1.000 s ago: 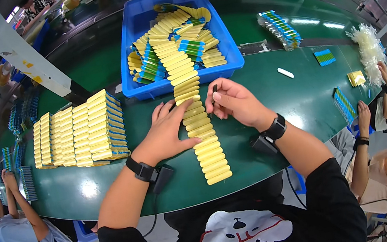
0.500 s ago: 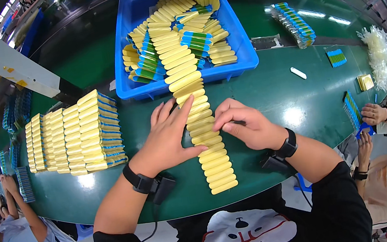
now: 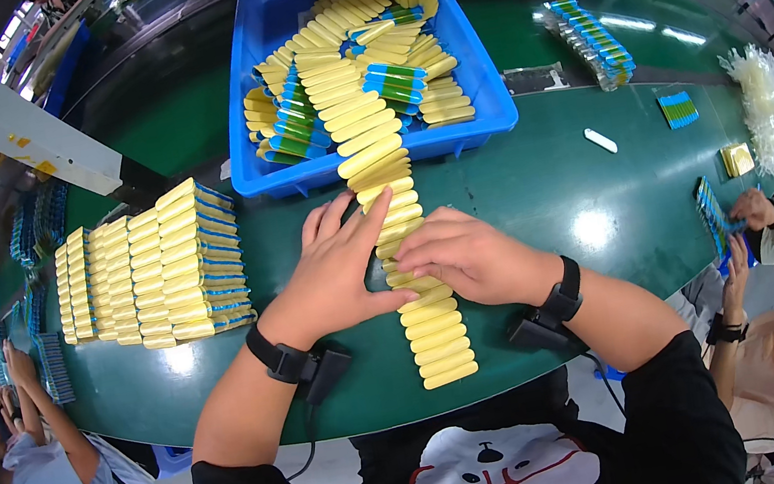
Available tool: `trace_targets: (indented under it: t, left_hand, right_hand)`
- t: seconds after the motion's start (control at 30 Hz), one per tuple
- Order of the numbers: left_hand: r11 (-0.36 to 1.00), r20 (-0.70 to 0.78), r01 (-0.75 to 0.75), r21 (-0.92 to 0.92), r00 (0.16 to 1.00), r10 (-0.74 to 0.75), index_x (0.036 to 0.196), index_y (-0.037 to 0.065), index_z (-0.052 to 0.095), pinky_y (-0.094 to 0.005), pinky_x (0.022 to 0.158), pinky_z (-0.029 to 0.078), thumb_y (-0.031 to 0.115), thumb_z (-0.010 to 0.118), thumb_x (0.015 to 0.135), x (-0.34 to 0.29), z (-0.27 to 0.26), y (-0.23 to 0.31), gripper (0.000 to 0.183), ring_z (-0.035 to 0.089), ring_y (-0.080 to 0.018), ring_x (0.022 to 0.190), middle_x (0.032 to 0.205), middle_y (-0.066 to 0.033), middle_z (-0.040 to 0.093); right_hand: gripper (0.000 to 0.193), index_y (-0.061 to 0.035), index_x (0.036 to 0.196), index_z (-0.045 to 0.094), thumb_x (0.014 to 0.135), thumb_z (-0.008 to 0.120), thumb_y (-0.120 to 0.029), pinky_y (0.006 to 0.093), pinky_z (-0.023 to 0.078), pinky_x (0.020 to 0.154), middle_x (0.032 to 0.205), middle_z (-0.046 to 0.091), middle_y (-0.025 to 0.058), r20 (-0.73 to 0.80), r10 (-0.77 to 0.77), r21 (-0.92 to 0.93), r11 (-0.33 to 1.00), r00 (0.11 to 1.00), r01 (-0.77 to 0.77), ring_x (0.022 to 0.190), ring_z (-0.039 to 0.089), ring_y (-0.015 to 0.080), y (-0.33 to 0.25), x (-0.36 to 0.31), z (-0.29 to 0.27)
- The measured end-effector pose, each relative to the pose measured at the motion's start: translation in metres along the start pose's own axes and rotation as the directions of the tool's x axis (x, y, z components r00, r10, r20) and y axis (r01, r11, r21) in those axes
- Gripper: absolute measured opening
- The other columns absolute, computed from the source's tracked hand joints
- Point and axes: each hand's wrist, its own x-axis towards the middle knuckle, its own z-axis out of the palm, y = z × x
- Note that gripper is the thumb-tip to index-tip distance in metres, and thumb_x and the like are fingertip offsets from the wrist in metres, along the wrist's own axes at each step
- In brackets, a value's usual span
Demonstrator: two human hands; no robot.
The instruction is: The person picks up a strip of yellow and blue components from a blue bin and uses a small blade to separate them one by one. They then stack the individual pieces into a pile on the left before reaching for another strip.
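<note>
A long strip of joined yellow packets [image 3: 435, 328] runs out of the blue bin [image 3: 241, 154] and down the table toward me. My left hand [image 3: 335, 265] lies on its left edge with fingers and thumb spread, pressing lightly against the packets. From the right, my right hand [image 3: 481, 257] reaches over the middle of the strip, its fingers bent together on the packets. Its fingertips partly cover several packets, so the exact grip there is hidden. Inside the bin lies a tangled heap of the same strips [image 3: 392, 79], some showing blue and green sides.
Stacked yellow packets [image 3: 198, 262] stand in rows on the left. On the right are a white oblong piece [image 3: 600, 140], a small blue-green pack [image 3: 678, 110], a wrapped blue stack [image 3: 593, 42], a gold block [image 3: 736, 159] and clear plastic bags [image 3: 763, 106]. A co-worker's hand [image 3: 755, 210] handles packets.
My right hand has moved left from the strip's edge onto its middle. My left hand has stayed almost in place. A co-worker's hands at the right have shifted.
</note>
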Motion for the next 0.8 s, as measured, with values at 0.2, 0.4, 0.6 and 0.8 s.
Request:
trace_targets:
  t: [0.2, 0.4, 0.6, 0.8]
  left_hand:
    - [1.0, 0.003, 0.014, 0.007, 1.0, -0.014, 0.158, 0.005, 0.025, -0.0542, 0.12, 0.017, 0.046, 0.084, 0.071, 0.0, 0.0, 0.004, 0.113, 0.033, -0.045, 0.143, 0.144, -0.0225, 0.052]
    - [0.999, 0.037, 0.054, -0.006, 0.998, -0.054, 0.16, 0.007, 0.021, -0.0542, 0.122, 0.012, 0.043, 0.086, 0.07, -0.002, -0.002, 0.003, 0.117, 0.027, -0.0457, 0.146, 0.149, -0.0224, 0.048]
    - [0.998, -0.002, 0.066, 0.004, 0.998, -0.066, 0.16, 0.007, 0.021, -0.0547, 0.122, 0.011, 0.044, 0.086, 0.07, -0.005, -0.004, 0.0, 0.117, 0.027, -0.0455, 0.147, 0.151, -0.0216, 0.046]
    - [0.998, 0.016, 0.068, -0.018, 0.998, -0.068, 0.16, 0.007, 0.021, -0.056, 0.122, 0.01, 0.045, 0.086, 0.069, -0.004, -0.006, -0.003, 0.118, 0.026, -0.0449, 0.147, 0.152, -0.0212, 0.045]
  right_hand:
    - [0.015, -0.0059, 0.102, 0.072, 0.087, 0.068, -0.001, 0.0386, 0.05, 0.091, 0.106, 0.07, 0.0079, 0.028, 0.028, -0.065, 0.998, 0.999, -0.026, 0.1, 0.06, 0.03, -0.006, -0.008, -0.019]
    - [0.013, -0.0039, 0.102, 0.071, 0.089, 0.068, -0.003, 0.0387, 0.051, 0.091, 0.106, 0.071, 0.0093, 0.038, 0.091, -0.092, 0.992, 0.995, -0.087, 0.1, 0.062, 0.0308, -0.008, -0.009, -0.035]
    - [0.015, -0.003, 0.105, 0.071, 0.09, 0.068, -0.004, 0.0381, 0.052, 0.087, 0.104, 0.071, 0.0104, 0.037, 0.178, -0.098, 0.98, 0.983, -0.174, 0.1, 0.064, 0.0304, -0.013, -0.015, -0.047]
    - [0.018, -0.0038, 0.107, 0.071, 0.089, 0.072, -0.005, 0.0358, 0.054, 0.081, 0.094, 0.073, 0.0089, -0.05, 0.292, 0.043, 0.956, 0.955, -0.29, 0.088, 0.068, 0.0262, -0.011, -0.009, -0.039]
